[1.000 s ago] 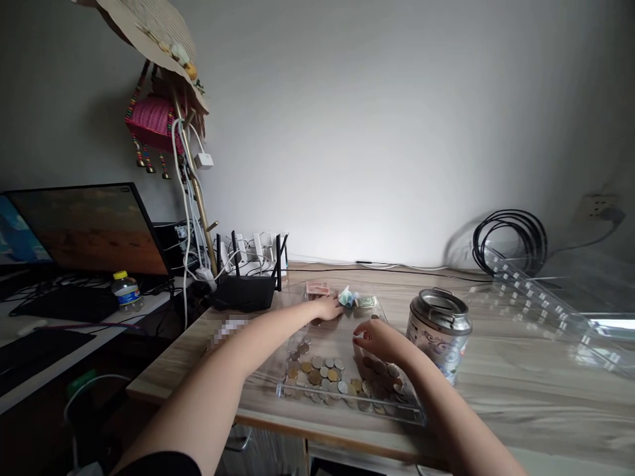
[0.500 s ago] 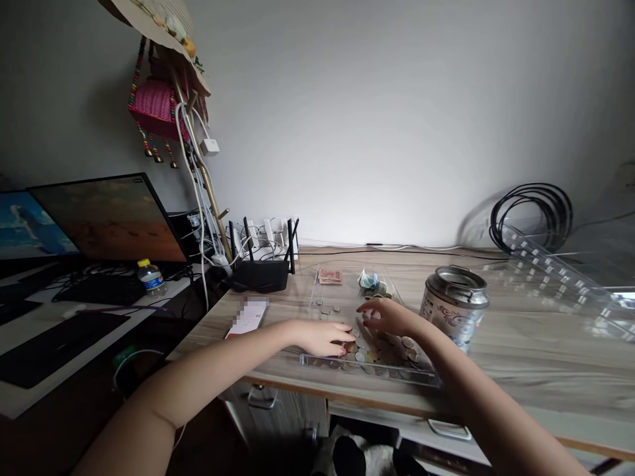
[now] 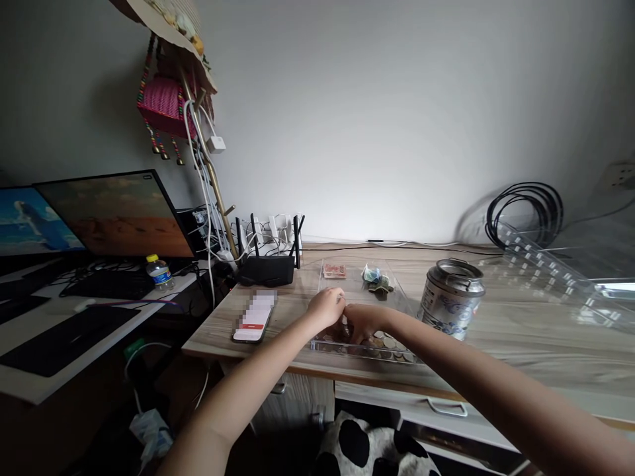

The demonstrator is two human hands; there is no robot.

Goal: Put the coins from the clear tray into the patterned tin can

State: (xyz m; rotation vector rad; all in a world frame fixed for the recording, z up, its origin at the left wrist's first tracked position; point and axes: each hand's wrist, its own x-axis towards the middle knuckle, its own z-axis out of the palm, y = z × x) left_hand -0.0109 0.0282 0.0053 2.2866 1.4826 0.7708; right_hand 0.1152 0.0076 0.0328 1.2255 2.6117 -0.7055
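Note:
A clear plastic tray (image 3: 325,272) lies on the wooden desk, with several coins (image 3: 389,344) heaped at its near end. My left hand (image 3: 327,307) hovers over the tray's left side with its fingers curled in; what they hold is hidden. My right hand (image 3: 361,322) is beside it, almost touching, fingers bent down onto the coins and largely hidden. At the tray's far end lie a red banknote (image 3: 334,270) and a folded green banknote (image 3: 372,274).
A metal money tin (image 3: 452,297) stands right of the tray. A phone (image 3: 254,317) lies left of it, a black router (image 3: 268,268) behind. A clear organizer (image 3: 555,271) and a cable coil (image 3: 526,211) are at the right. A water bottle (image 3: 159,272) and a monitor (image 3: 116,215) are on the left desk.
My left hand drew back from the banknotes to the coin heap, then lifted and curled. My right hand came down onto the coins beside it. The camera pulled back and tilted.

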